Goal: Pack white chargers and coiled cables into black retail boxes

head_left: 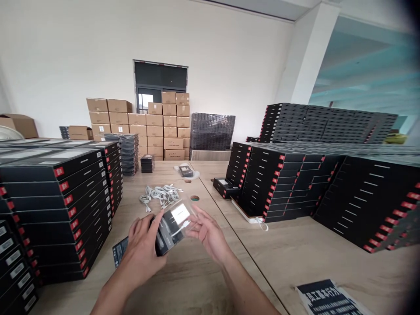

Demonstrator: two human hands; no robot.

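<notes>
one camera gives the only view: worn on the person's head, it looks forward and down from above the table (210,280). the left hand (144,247) and right hand (209,232) are close to it, just below the middle of the view, with the forearms (244,286) coming in from the bottom edge. stacked black boxes (367,197) flank the view on both sides, cut off by its edges. farther out it takes in brown cartons (154,131) and the wall (229,65). a dark blur rims the right-hand corners.
</notes>
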